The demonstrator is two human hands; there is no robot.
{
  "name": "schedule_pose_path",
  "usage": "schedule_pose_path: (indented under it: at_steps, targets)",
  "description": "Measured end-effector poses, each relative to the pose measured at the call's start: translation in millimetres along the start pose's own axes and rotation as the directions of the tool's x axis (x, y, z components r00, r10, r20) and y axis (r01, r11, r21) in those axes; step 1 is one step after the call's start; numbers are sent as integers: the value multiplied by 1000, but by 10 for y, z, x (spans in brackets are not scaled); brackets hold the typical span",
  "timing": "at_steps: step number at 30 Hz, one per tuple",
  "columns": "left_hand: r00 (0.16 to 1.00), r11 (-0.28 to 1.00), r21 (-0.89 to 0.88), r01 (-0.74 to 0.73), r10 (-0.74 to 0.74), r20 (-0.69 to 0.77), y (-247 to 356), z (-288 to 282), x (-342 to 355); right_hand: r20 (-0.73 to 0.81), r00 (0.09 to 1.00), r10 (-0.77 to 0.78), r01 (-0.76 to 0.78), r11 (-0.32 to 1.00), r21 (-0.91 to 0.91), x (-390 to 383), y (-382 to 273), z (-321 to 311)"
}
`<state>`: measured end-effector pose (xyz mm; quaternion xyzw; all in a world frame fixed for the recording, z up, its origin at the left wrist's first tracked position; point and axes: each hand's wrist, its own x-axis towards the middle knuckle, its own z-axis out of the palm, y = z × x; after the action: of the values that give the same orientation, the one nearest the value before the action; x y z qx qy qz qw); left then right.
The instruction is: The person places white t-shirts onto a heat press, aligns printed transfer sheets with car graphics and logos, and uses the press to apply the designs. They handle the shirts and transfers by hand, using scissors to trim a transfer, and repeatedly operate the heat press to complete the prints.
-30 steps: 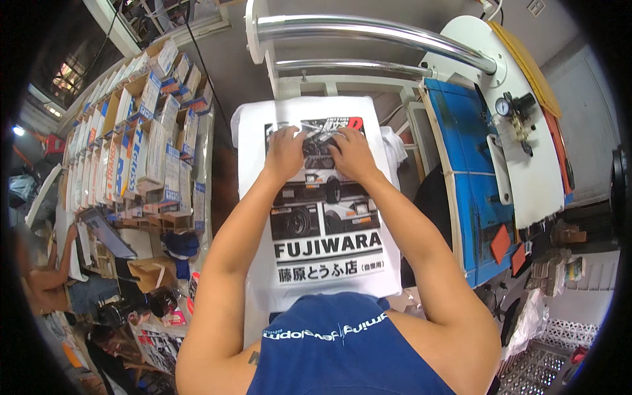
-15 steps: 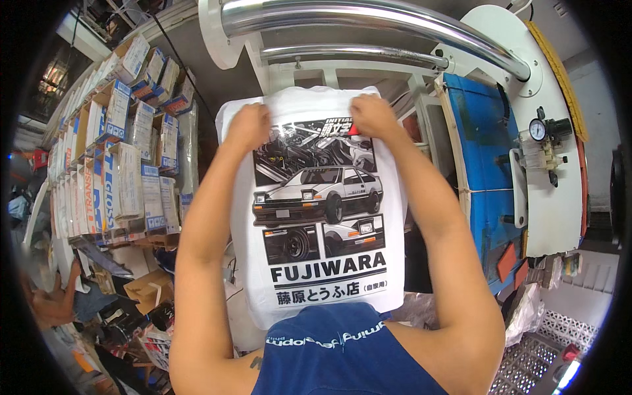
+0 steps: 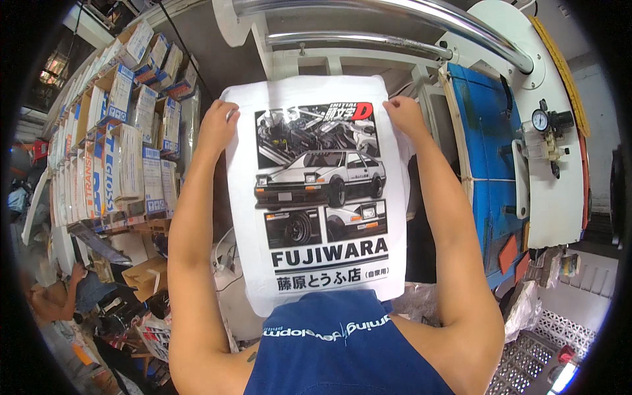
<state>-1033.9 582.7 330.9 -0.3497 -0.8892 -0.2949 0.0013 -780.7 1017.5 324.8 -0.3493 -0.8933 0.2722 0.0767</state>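
Observation:
A white printed shirt (image 3: 395, 210) lies spread in front of me, showing a black-and-white car graphic, smaller detail panels and dark lettering. My left hand (image 3: 222, 120) has its fingers closed on the shirt's upper left edge. My right hand (image 3: 403, 113) pinches the upper right edge. The fabric between them is fairly smooth and hides most of what is underneath.
Chrome bars (image 3: 388, 23) of a white press cross the top. A blue pad (image 3: 480, 151) and pressure gauge (image 3: 540, 120) are at right. Stacked cardboard boxes (image 3: 128, 168) stand left; another person (image 3: 52, 299) is at lower left. A white plastic crate (image 3: 546, 355) sits lower right.
Both hands moved from the middle of the print out to the upper corners, spreading apart and uncovering the graphic. The shirt's top edge now sits higher in the view.

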Motion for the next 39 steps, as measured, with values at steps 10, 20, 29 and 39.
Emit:
schedule_pose_path:
  at_steps: [10,20,29,39]
  targets:
    - [850,853,146,500,-516,104,129,-83,148,-8,983,184,-182,961,-207,83,-301,12]
    - [990,985,152,-77,58,126,40,86,229,79,966,-248,260,935,-243,110,-282,85]
    - [992,974,218,-54,27,127,91,105,223,45,953,-300,302,925,-232,249,-158,131]
    - [773,774,-103,625,-632,-54,-36,137,-132,-67,992,110,-123,965,-233,-5,-221,29]
